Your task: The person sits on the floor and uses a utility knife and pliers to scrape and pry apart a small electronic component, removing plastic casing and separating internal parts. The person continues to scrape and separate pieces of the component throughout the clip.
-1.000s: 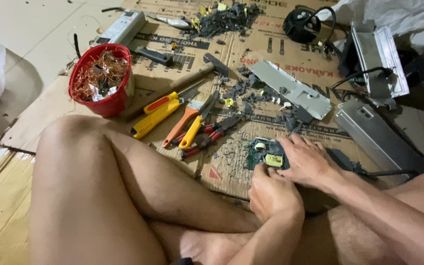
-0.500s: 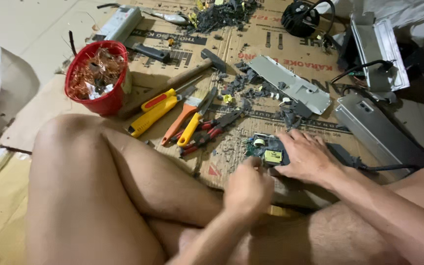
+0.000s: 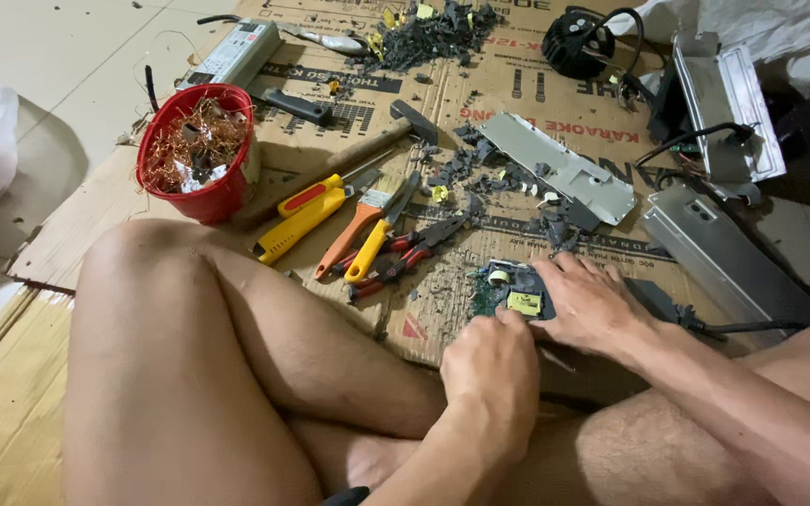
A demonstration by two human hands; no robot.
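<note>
— What have the hands got?

— A small green circuit board point(image 3: 510, 290) lying on the cardboard point(image 3: 480, 84). The right hand point(image 3: 592, 305) lies over its far edge with fingers spread, pressing it down. The left hand point(image 3: 491, 370) is curled at its near edge; whether it pinches the board or a part on it, I cannot tell.

— How would it handle?

— Light and stiff, I'd judge, but brittle, with sharp solder points underneath. Best held by the bare edges, not by the yellow block point(image 3: 523, 303) or other parts on top.

— What's around?

— Just left of the left hand lie red-handled pliers point(image 3: 396, 260), an orange-and-yellow tool point(image 3: 360, 239) and a yellow screwdriver point(image 3: 300, 217); further left, a red bucket point(image 3: 201, 155) of copper scrap. Beyond the right hand a grey metal plate point(image 3: 569, 169) and black crumbs; to its right, a metal casing point(image 3: 724, 258). A black cable point(image 3: 752, 328) runs out beside the right wrist and could snag.
</note>
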